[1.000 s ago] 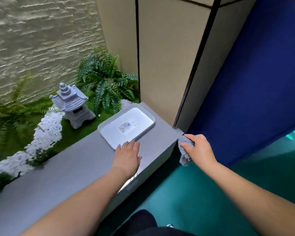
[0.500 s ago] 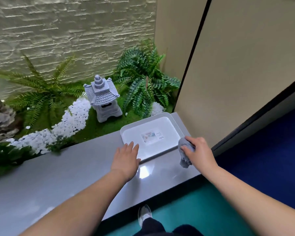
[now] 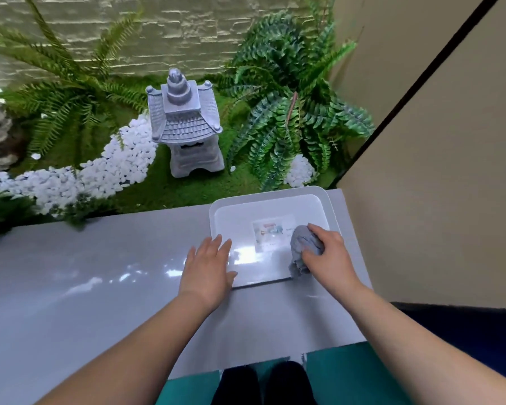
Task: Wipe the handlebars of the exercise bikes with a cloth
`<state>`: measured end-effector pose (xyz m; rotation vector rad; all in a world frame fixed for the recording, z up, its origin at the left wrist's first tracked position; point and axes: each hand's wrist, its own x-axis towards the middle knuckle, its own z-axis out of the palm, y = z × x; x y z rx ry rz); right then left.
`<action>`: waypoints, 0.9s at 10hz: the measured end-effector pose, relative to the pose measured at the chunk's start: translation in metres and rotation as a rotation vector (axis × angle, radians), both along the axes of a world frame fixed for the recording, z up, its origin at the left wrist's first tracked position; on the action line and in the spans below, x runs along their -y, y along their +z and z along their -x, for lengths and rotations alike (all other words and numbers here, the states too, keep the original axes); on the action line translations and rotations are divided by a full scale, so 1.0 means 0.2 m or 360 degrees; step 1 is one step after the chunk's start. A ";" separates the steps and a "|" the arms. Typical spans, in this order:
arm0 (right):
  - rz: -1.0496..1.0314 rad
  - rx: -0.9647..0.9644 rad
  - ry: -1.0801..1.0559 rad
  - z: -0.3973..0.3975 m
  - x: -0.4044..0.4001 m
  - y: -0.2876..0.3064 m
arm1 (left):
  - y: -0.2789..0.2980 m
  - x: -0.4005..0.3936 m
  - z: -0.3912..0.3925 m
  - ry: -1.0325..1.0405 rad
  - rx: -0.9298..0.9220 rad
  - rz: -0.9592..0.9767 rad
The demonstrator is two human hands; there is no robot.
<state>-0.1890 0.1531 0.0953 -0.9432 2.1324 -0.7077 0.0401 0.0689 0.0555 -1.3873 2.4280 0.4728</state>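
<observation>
A bunched grey cloth is gripped in the right hand, with the fingers curled round it. Cloth and hand are held over the right part of a white tray; whether the cloth touches the tray floor cannot be told. A printed label is seen on the tray floor, just left of the cloth. The left hand is laid flat, fingers straight and slightly spread, at the tray's near left corner, the fingertips overlapping the tray's edge.

The tray is set at the far right end of a glossy grey surface. Beyond the tray, a small garden bed is observed: a grey stone lantern on green moss, a band of white pebbles to the lantern's left, and ferns directly behind the tray. A beige wall panel stands to the right of the tray.
</observation>
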 end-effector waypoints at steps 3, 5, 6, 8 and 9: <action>-0.0036 0.0227 0.0148 0.14 0.28 -0.48 | -0.48 0.19 0.23 0.0101 0.0101 0.0036; 0.0087 0.0295 0.0112 0.12 0.40 -0.67 | -0.58 0.19 0.25 0.0135 0.0156 0.0124; 0.0133 0.0256 0.0150 0.11 0.41 -0.70 | -0.58 0.19 0.26 0.0147 0.0174 0.0128; 0.0009 0.0201 0.0284 0.17 0.40 -0.67 | -0.51 0.22 0.27 0.0172 0.0166 0.0026; -0.0064 0.0083 0.0324 0.21 0.39 -0.57 | -0.43 0.23 0.27 0.0177 0.0121 -0.0064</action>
